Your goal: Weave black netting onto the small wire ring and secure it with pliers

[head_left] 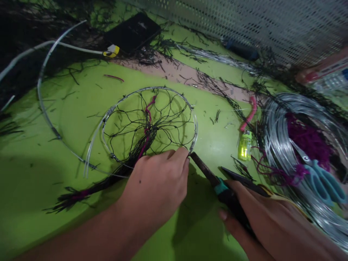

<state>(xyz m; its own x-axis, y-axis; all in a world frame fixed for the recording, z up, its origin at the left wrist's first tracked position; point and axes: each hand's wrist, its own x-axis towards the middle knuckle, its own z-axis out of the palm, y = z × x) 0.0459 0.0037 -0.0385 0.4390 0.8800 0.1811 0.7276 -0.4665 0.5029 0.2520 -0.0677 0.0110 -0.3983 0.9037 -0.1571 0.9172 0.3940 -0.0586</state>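
My left hand [160,177] is closed in a pinch on the lower right rim of a wire hoop [102,132]. Black netting [171,136] is tied around this hoop and gathers into a bundle, with a magenta cord [149,112] running through it. In my right hand [269,217] is a black-handled tool [205,168] with a teal collar and a dark, narrow metal shaft. Its tip meets or nearly meets the rim by my left fingertips. Dark pointed blades with a yellow handle [241,177] lie beside my right hand, partly covered; whether it touches them I cannot tell.
A coil of silvery wire [280,134] with blue-handled scissors [323,181] on it lies at the right. Nearby is a yellow-green lighter [245,145]. A loose wire curve [40,87], a black flat box [133,32] and netting scraps lie on the green surface [78,87].
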